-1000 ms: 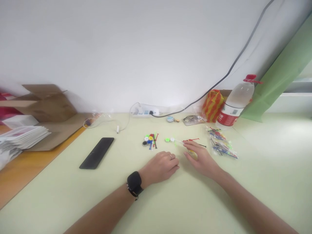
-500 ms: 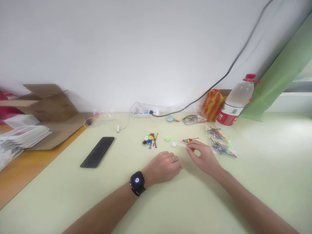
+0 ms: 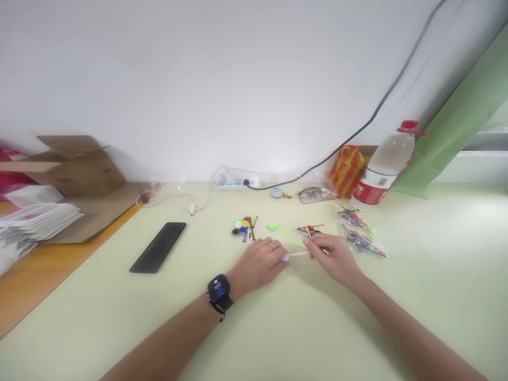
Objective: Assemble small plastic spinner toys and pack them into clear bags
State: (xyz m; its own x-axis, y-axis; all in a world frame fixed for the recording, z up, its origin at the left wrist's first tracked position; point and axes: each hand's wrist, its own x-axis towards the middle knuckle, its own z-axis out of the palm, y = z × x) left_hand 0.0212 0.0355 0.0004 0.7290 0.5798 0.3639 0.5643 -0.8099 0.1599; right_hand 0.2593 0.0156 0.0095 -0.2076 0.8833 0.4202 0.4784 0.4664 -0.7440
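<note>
My left hand (image 3: pixel 257 262), with a ring and a black watch (image 3: pixel 218 288) on its wrist, is closed on a small white disc (image 3: pixel 284 257) low over the table. A thin white strip (image 3: pixel 298 254) runs from the disc to my right hand (image 3: pixel 332 258), whose thumb and forefinger pinch its far end. Beyond the strip lie a bright green disc (image 3: pixel 272 226) and a thin light-green strip (image 3: pixel 286 236). Red, blue and yellow strips (image 3: pixel 311 229) lie just behind my right fingertips. Past my left hand sits a pile of coloured discs and strips (image 3: pixel 245 226).
A black phone (image 3: pixel 159 247) lies on the left. Bagged coloured pieces (image 3: pixel 363 233) and a large bottle (image 3: pixel 383 166) are on the right. Along the wall are a power strip (image 3: pixel 234 181) and glasses (image 3: pixel 316 194). A cardboard box (image 3: pixel 87 169) stands far left.
The white disc and strip have come closer to me. My left hand, formerly apart from the disc, has moved forward and taken hold of it. My right hand still holds the strip.
</note>
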